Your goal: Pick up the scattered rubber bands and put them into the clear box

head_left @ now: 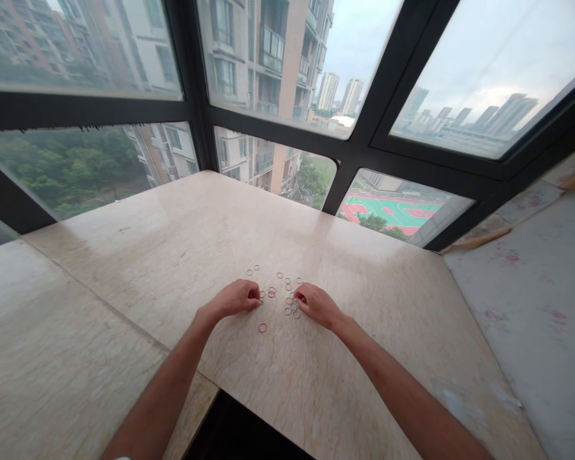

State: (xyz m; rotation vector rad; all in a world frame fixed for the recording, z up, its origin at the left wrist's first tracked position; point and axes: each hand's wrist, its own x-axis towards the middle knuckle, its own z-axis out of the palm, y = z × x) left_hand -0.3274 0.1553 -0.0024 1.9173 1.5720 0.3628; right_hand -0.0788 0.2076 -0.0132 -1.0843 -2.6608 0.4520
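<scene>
Several small thin rings, in red, yellow and grey-green tones, lie on a cream marble ledge [172, 243]. My left hand [234, 298] is closed, its fingertips low beside a yellowish ring [262, 294]; what they pinch, if anything, is too small to make out. My right hand [320, 306] is closed too, thumb and fingers together over the right edge of a cluster of rings, with a dark ring [288, 311] at its lower left. Between the hands, two reddish rings [271, 292] overlap. Nearer to me lies a single red ring [262, 328].
A pale ring [249, 273] and another beside it lie farther off, left of centre. Dark window frames [359, 147] border the ledge at the back. A patterned wall [527, 306] rises on the right. A dark gap [239, 428] opens at the ledge's near edge.
</scene>
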